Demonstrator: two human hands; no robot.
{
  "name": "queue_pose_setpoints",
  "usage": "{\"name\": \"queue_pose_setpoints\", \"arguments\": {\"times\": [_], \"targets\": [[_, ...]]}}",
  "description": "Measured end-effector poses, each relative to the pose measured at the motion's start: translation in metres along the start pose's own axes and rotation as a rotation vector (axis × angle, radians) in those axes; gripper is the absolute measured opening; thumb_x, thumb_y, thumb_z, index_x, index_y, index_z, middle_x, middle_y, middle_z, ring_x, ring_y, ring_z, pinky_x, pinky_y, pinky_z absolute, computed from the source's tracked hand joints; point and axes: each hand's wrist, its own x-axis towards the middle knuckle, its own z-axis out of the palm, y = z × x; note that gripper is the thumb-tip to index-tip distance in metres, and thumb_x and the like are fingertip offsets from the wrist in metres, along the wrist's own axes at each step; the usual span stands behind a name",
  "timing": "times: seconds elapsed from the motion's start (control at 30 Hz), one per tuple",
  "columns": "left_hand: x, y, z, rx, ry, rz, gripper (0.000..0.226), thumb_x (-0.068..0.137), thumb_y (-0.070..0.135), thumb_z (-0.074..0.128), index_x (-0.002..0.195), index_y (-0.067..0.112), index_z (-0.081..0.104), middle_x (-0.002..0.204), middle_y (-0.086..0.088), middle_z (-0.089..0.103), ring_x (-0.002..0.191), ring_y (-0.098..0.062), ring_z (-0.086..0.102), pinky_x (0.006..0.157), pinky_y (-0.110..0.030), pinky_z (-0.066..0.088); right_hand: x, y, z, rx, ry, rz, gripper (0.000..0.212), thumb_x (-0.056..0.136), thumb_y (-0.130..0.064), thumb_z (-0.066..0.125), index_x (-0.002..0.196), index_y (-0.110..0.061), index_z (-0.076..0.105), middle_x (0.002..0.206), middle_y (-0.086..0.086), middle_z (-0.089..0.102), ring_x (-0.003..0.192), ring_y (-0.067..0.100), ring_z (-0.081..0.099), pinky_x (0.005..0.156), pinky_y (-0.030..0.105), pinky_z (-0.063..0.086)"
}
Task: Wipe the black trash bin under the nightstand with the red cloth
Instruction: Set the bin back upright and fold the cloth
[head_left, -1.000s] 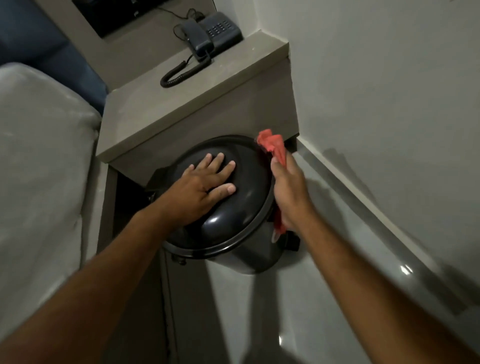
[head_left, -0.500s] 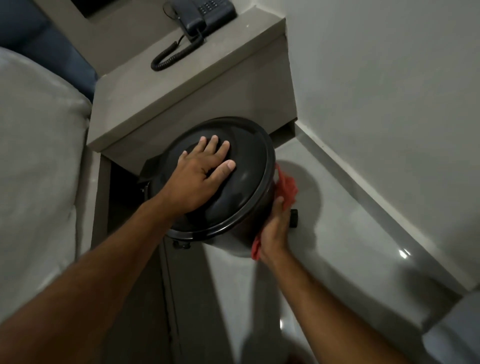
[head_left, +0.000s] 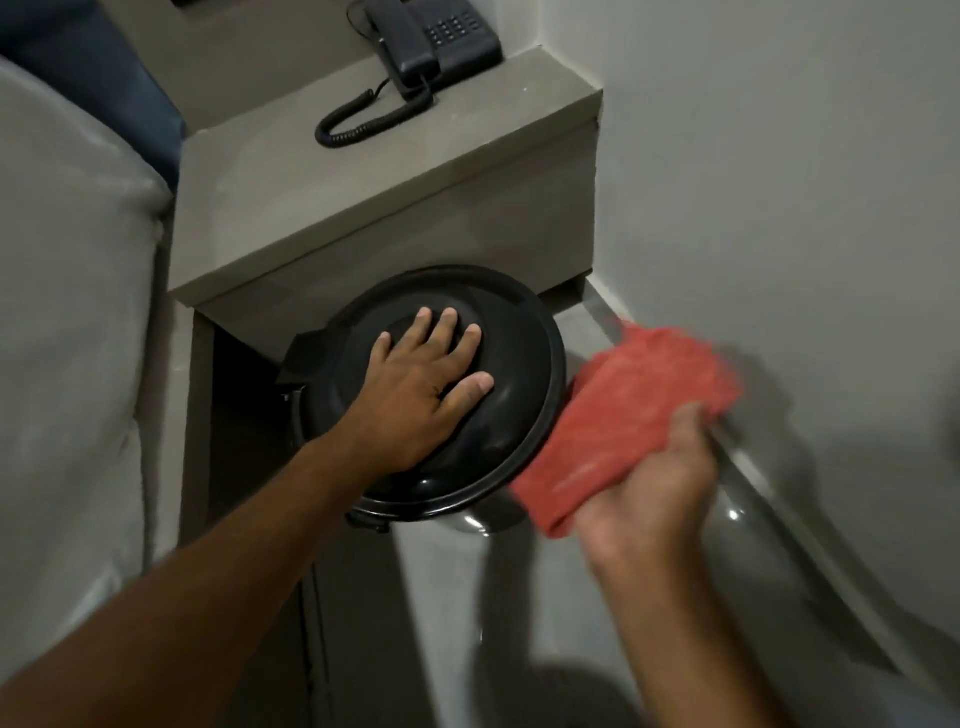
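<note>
Head view: black trash bin (head_left: 519, 364) sits on the floor (head_left: 519, 623), its far part tucked under the front edge of the nightstand (head_left: 389, 208), its near rim out in the open; a domed lid, glossy, catches small highlights near the front rim. Left hand (head_left: 421, 395) lies flat on the lid, fingers spread and extended toward the nightstand, palm down, gripping nothing, just pressing; forearm comes in from the lower left corner of the view. Red cloth (head_left: 639, 415) is off the bin, just to its right, near the skirting along the wall (head_left: 779, 208); whether its near corner touches the lid rim cannot be told, the cloth is motion-blurred. Right hand (head_left: 654, 493) is palm-up and partly closed, thumb pinching the cloth's near end against the fingers, the rest of the cloth fanning out away from it. Judgement: the wipe is mid-way, cloth lifted clear between strokes, perhaps being refolded. To do the step well, keep the flat hand's weight on the lid so the bin does not skate or tip, bring a clean face of cloth back to the right side wall and rim, and work round in overlapping passes. A corded telephone (head_left: 431, 36) sits at the nightstand's back edge, well apart; bed (head_left: 67, 312) along the left.
</note>
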Motion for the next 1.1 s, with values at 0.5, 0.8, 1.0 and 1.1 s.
{"name": "queue_pose_setpoints", "arguments": {"times": [0.5,0.8,1.0,1.1], "targets": [[-0.074,0.082,-0.243,-2.034,-0.025,-0.861,0.048,0.081,0.053,0.060,0.104,0.013,0.074,0.105,-0.017,0.074,0.094,-0.033,0.069,0.077,-0.051,0.058,-0.147,-0.088,0.237,-0.190,-0.168,0.205,0.045,0.097,-0.019,0.053,0.141,-0.014,0.061,0.127,0.013,0.076,0.117,0.029,0.072,0.108,0.056,0.047],[-0.102,0.016,-0.374,-1.598,0.379,-0.830,0.020,0.087,0.013,0.067,0.104,0.023,0.070,0.101,-0.005,0.076,0.090,-0.022,0.073,0.073,-0.037,0.060,-0.190,-0.104,0.330,-0.820,-0.244,0.106,0.034,0.077,-0.001,0.073,0.109,-0.013,0.079,0.105,0.014,0.082,0.095,0.026,0.081,0.073,0.043,0.068],[-0.070,-0.023,-0.375,-1.482,0.306,-0.796,0.023,0.092,0.028,0.060,0.114,0.029,0.065,0.111,-0.002,0.072,0.094,-0.017,0.072,0.067,-0.026,0.058,-0.156,-0.089,0.364,-1.263,-0.243,-0.163,0.034,0.082,0.003,0.078,0.101,-0.019,0.060,0.097,0.017,0.073,0.089,0.034,0.073,0.080,0.049,0.063],[-0.039,-0.044,-0.363,-1.538,0.268,-0.843,0.018,0.093,0.031,0.058,0.106,0.038,0.067,0.106,0.002,0.073,0.091,-0.017,0.073,0.064,-0.030,0.059,-0.118,-0.078,0.378,-1.484,-0.352,-0.200,0.027,0.083,-0.001,0.079,0.084,-0.026,0.068,0.084,0.000,0.076,0.081,0.017,0.074,0.066,0.027,0.057]]}}
